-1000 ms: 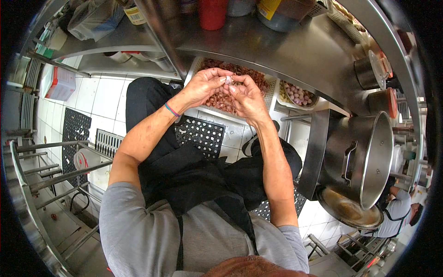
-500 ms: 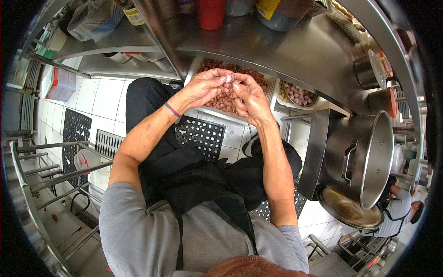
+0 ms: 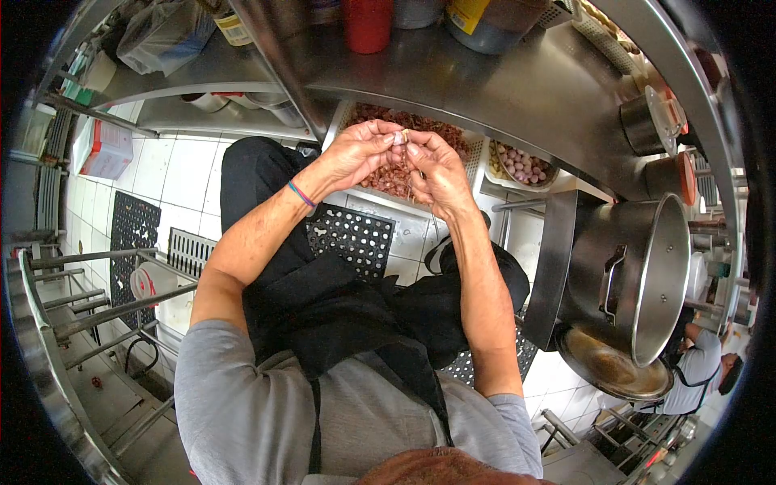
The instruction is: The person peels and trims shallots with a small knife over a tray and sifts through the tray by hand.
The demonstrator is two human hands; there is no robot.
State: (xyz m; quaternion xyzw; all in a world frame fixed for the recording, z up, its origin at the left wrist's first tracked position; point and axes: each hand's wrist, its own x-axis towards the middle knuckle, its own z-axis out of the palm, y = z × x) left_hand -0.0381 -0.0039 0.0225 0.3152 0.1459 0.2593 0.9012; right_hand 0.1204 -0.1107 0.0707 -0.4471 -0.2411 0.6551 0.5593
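Observation:
My left hand is closed in a pinch around a small pale-purple shallot, held above a white tray. My right hand meets it from the other side, thumb and forefinger pressed together at the shallot's end. A thin, narrow piece shows along the right palm; I cannot make out what it is. Beneath both hands, the white tray is filled with reddish-brown shallots or their skins. To the right, a smaller container holds several peeled-looking purple shallots, with yellowish pieces at its left side.
A steel counter runs above the trays, bearing a red container and other tubs. A large steel pot lies sideways at right, above a round pan. Metal racking stands at left. Another person is at far right.
The fingertips have shifted slightly around the shallot, and a pale yellowish bit now shows at its top by the right fingers. Both arms stay nearly in place.

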